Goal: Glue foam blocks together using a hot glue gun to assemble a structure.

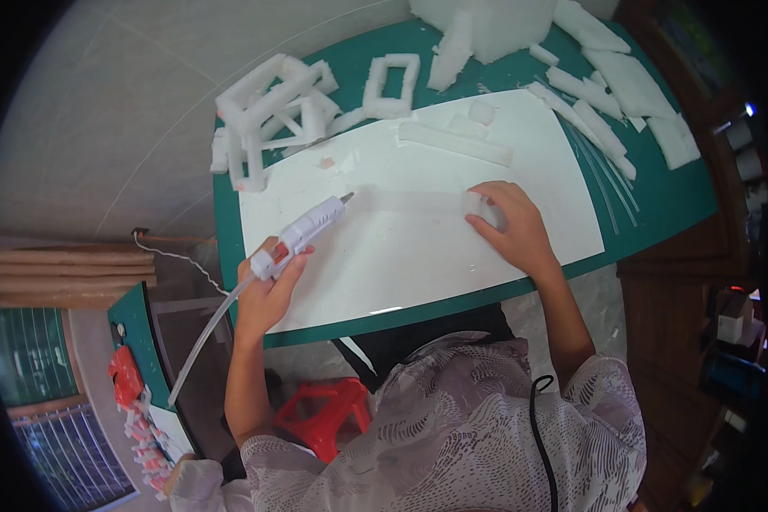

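My left hand is wrapped around the handle of a white hot glue gun. A long translucent glue stick trails from the gun's back end. The nozzle points away and to the right, close to the left end of a white foam strip; whether it touches cannot be made out. That strip lies crosswise over the white board, faint against it. My right hand pinches the strip's right end between thumb and fingers. Beyond it rest another foam strip and a small foam block.
White foam frames stand on the green table at the far left, beside a rectangular foam frame. Foam slabs pile up at the far right, near loose glue sticks. A red stool stands below the front edge.
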